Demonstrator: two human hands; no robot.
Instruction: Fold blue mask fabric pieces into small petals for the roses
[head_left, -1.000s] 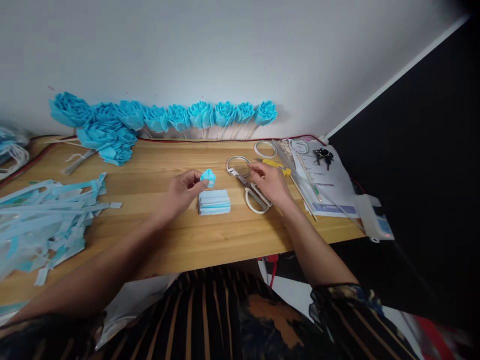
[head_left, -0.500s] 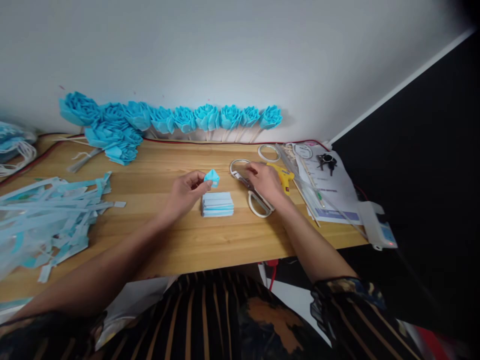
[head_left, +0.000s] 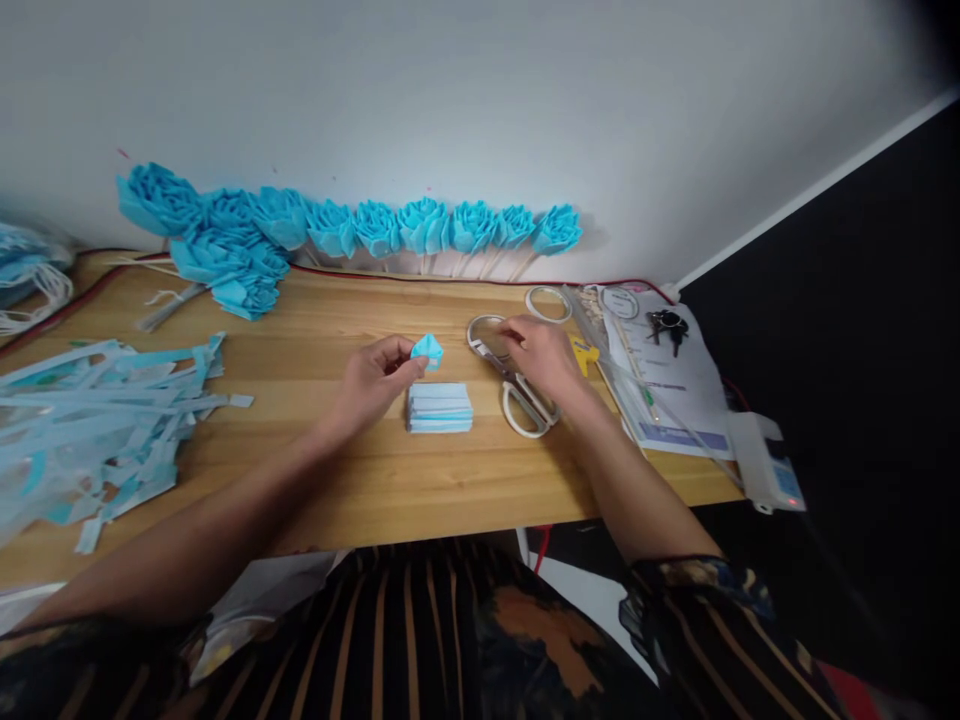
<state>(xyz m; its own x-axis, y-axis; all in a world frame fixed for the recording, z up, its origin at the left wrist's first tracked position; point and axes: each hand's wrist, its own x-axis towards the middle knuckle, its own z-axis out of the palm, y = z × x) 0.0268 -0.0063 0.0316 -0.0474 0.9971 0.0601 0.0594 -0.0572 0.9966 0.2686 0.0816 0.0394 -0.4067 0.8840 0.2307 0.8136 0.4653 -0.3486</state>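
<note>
In the head view, a small folded blue piece [head_left: 428, 350] is pinched between thumb and fingers of the left hand [head_left: 381, 378], which is held above the worktop [head_left: 360, 500], just behind the stack of pleated strips [head_left: 440, 408]. The right hand [head_left: 541, 352] is positioned palm down over the scissors [head_left: 517, 385], its fingers bent together; whether anything is gripped by it cannot be told. Both forearms are angled inward from the near edge.

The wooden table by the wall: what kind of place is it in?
Probably a craft corner in a home or small workshop. Blue handmade-looking flowers line the wall, with scissors and cut strips on the wooden table.
</note>
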